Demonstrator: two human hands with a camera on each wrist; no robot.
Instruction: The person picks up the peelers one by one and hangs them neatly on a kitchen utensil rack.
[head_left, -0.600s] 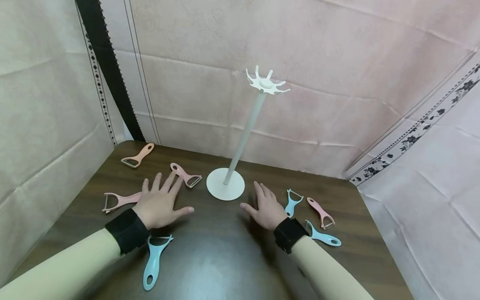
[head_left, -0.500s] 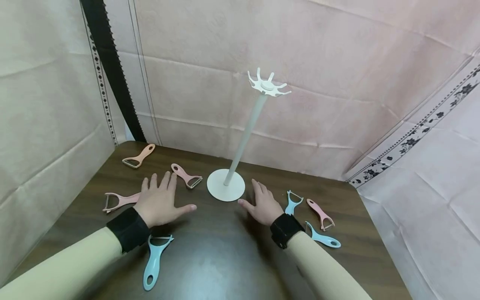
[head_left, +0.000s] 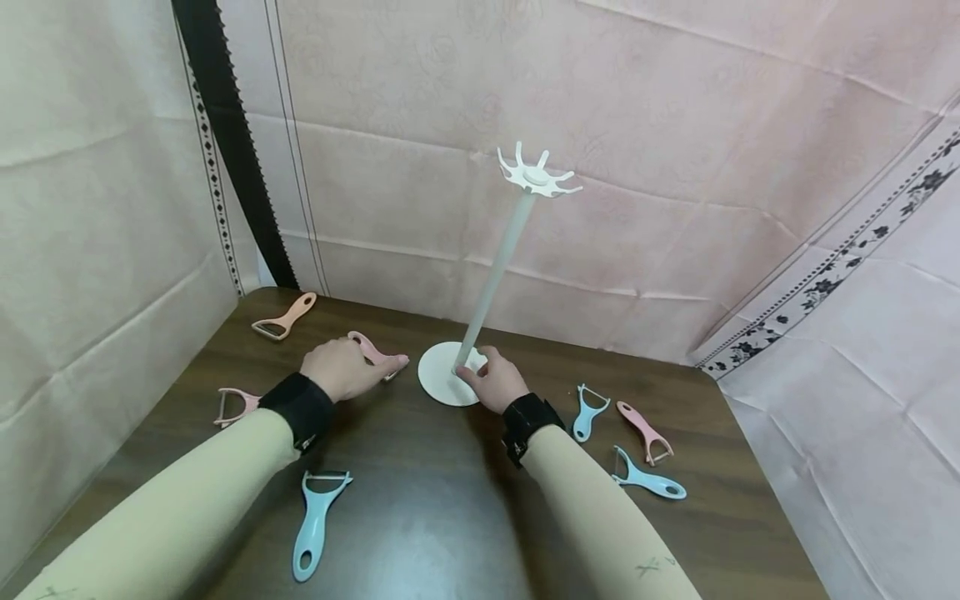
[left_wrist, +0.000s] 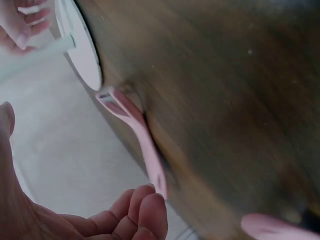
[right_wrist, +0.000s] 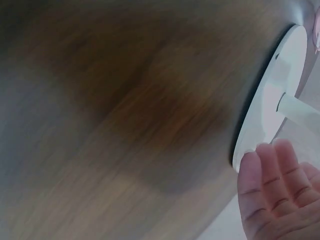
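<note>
In the head view my left hand is over a pink peeler, hiding part of it. The left wrist view shows that peeler lying on the table, its handle end close to my bent fingertips, with the thumb well apart. My right hand is beside the foot of a white stand, which has a thin pole, a round base and a crown of prongs on top. Its fingers reach over the base's edge, slightly bent and holding nothing; contact with the stand is unclear.
An orange peeler lies at the back left. Another pink peeler is partly behind my left wrist, and a blue peeler lies in front. Two blue peelers and a pink peeler lie right. Cloth walls surround the table.
My left hand has moved right and forward onto the pink peeler, its spread fingers now bent. My right hand has shifted left to the stand's base. The view has tilted slightly.
</note>
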